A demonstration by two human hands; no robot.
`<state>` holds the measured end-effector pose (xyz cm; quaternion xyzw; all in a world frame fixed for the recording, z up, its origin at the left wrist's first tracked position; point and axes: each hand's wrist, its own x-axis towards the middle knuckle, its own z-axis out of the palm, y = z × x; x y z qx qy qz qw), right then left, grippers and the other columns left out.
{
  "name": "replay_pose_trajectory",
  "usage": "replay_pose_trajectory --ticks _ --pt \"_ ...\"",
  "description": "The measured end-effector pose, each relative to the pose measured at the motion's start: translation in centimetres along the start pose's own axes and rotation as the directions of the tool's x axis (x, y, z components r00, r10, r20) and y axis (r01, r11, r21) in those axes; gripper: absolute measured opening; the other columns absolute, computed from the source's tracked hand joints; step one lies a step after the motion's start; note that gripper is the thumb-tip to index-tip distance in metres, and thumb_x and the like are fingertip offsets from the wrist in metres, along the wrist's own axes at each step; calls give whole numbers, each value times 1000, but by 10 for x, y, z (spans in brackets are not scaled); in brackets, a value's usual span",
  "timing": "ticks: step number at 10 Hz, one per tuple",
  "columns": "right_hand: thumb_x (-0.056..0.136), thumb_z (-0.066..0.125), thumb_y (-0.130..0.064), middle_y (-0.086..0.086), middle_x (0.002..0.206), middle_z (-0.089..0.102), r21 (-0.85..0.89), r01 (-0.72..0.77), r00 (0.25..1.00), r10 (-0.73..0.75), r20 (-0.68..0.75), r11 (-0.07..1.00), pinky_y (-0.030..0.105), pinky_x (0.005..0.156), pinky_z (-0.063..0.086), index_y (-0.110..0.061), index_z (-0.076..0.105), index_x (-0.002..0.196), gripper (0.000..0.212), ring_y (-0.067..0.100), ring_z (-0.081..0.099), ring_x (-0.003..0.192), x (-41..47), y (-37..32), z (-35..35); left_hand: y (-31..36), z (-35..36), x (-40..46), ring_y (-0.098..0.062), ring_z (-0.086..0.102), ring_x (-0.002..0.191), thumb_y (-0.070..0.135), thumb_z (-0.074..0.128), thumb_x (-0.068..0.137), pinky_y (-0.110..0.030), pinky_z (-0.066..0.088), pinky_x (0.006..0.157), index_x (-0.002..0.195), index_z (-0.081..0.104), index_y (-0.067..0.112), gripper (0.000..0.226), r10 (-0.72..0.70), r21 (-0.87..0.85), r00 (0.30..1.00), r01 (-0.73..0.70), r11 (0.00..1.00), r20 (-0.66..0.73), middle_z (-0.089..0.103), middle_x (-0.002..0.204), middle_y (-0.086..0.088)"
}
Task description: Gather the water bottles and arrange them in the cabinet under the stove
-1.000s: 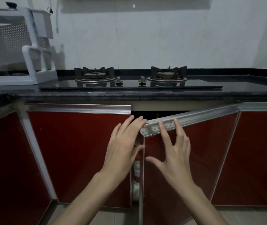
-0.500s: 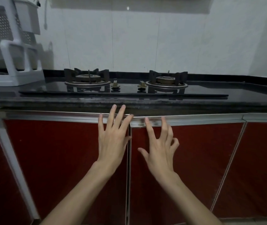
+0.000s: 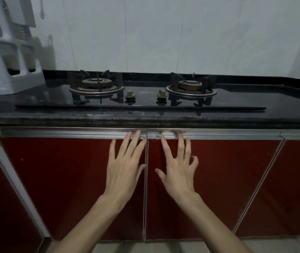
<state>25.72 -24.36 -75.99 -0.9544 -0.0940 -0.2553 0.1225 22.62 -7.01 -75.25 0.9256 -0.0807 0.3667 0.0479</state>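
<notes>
The cabinet under the stove has two red doors, both closed: the left door [image 3: 69, 179] and the right door [image 3: 218, 179], meeting at a thin vertical seam. My left hand [image 3: 125, 167] lies flat against the left door with fingers straight, fingertips at its metal top rail. My right hand [image 3: 179, 168] is spread over the right door, fingertips near the rail, the little finger slightly bent. Neither hand holds anything. No water bottle is in view; the cabinet's inside is hidden.
A black two-burner gas stove [image 3: 140, 99] sits in the dark countertop [image 3: 145, 121] above the doors. A white plastic dish rack [image 3: 8, 70] stands at the counter's left end. More red doors flank the pair on both sides. Pale floor tiles [image 3: 145, 247] show below.
The right door, ajar a second ago with a bottle glimpsed in the gap, has swung closed under my right hand. Both hands now stay against the closed doors.
</notes>
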Motion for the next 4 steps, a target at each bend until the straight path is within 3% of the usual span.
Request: replay_pose_trajectory --ticks 1,2,3,4 --pt "88 77 -51 10 174 -21 31 -7 991 3 136 1000 67 122 22 -44 -13 165 118 34 -19 161 -3 -4 -29 -3 -23 -3 -21 6 165 39 79 90 -62 22 128 165 33 22 90 -60 13 988 58 998 145 11 179 -1" --pt "94 70 -52 8 176 -9 29 3 949 -12 315 1000 66 125 17 -43 -4 166 104 33 -19 161 4 -11 -79 -6 -67 3 -23 18 164 41 80 90 -60 26 127 158 46 20 79 -116 56 959 105 993 257 25 176 -1" --pt "97 65 -53 8 176 2 42 3 879 -23 476 999 65 125 15 -43 4 166 92 34 -14 162 20 -17 -143 -12 -125 15 -24 31 159 42 79 91 -57 30 126 149 56 18 67 -158 106 940 131 986 303 45 166 -4" --pt "97 64 -56 5 176 9 45 4 843 -27 537 999 63 126 12 -44 8 166 90 31 -10 163 39 -25 -213 -16 -197 32 -26 33 158 52 73 92 -58 31 126 152 54 19 72 -213 157 914 168 973 345 44 166 -6"
